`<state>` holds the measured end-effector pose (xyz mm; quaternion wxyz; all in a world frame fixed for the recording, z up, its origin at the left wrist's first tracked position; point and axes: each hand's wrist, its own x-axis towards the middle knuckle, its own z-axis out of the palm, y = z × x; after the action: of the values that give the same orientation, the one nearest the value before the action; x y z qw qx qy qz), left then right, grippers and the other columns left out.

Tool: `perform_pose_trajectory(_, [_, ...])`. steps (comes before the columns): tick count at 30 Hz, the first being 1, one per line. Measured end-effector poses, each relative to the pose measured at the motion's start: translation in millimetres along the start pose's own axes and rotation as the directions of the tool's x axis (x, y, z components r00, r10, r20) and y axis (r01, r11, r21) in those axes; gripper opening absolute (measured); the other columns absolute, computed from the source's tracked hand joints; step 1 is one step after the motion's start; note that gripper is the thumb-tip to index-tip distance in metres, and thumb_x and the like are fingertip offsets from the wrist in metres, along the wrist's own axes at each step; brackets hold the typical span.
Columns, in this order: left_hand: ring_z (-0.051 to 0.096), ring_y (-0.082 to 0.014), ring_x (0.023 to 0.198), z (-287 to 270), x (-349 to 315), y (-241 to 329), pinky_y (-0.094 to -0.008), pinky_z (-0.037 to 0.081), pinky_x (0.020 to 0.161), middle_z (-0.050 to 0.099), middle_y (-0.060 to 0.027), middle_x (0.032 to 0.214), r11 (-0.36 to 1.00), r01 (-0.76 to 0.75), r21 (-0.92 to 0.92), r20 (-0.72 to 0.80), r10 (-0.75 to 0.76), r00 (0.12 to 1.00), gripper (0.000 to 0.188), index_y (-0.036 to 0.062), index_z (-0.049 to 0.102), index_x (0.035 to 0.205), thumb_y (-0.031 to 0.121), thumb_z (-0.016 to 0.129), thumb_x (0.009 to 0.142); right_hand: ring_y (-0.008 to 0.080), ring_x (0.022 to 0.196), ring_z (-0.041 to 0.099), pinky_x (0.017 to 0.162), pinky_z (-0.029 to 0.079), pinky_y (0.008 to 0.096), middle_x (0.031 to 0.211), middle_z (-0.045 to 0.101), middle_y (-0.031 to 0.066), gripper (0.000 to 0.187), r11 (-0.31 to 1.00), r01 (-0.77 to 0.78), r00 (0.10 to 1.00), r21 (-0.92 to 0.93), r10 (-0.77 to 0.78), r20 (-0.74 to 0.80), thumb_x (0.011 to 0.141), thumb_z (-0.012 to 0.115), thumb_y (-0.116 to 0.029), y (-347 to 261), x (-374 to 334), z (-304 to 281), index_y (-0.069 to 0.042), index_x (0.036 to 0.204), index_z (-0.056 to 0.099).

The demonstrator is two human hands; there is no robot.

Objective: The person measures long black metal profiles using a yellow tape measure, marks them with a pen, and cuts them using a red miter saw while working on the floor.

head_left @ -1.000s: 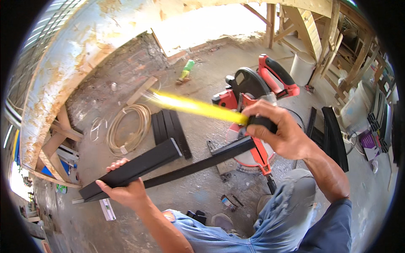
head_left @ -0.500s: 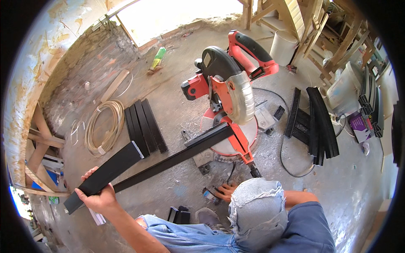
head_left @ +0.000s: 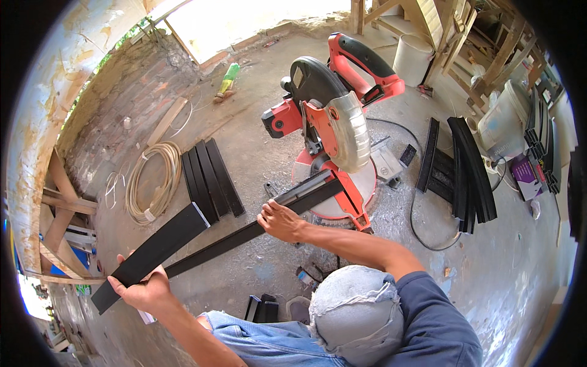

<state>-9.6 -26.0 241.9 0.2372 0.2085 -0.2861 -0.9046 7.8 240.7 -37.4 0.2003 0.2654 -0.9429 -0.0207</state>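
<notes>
My left hand (head_left: 145, 290) is closed round the lower end of a wide, flat black profile (head_left: 165, 242), held slantwise, its cut end showing a pale edge. My right hand (head_left: 279, 221) is closed on a long black profile (head_left: 215, 248), fingers curled over its upper edge. That long profile lies across the base of a red and black mitre saw (head_left: 327, 125), its right end under the raised saw head. Its left end is hidden behind the wide profile and my left hand. My right forearm passes over the saw's front.
Several black strips (head_left: 211, 180) lie left of the saw, beside a coiled cream hose (head_left: 150, 199). More black profiles (head_left: 471, 168) and a power cable (head_left: 413, 214) are at the right. A white bucket (head_left: 413, 60) stands behind. My denim-covered knee (head_left: 354, 315) is close in front.
My right hand has left the floor in front of the saw and taken hold of the long profile. My left hand keeps the wide profile nearly in place.
</notes>
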Motion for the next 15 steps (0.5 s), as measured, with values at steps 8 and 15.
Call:
perform_pose_trajectory(8, [0.061,-0.0225,0.083,-17,-9,-16,-0.0406,0.053,0.084,0.064,-0.0084,0.087,0.978,0.106,0.178,0.137,-0.132,0.982,0.034,0.0089,0.068,0.106,0.039,0.066,0.090,0.0225,0.094,0.058,0.085,0.042,0.0395,0.087,0.064,0.0086,0.019,0.946,-0.016,1.000,0.322,0.008,0.026,0.082,0.062,-0.016,-59,-58,-71,-0.001,0.093,0.063])
perform_pose_trajectory(15, [0.068,-0.0177,0.085,-36,-33,-109,-0.0306,0.059,0.079,0.070,-0.0055,0.091,0.900,0.347,0.265,-0.009,-0.357,0.934,0.017,0.0085,0.066,0.091,0.015,0.079,0.082,0.0230,0.097,0.059,0.082,0.046,0.0391,0.092,0.063,0.0085,0.023,0.910,-0.114,0.992,0.399,0.084,0.091,0.085,0.061,-0.019,-114,-107,-43,-0.003,0.100,0.061])
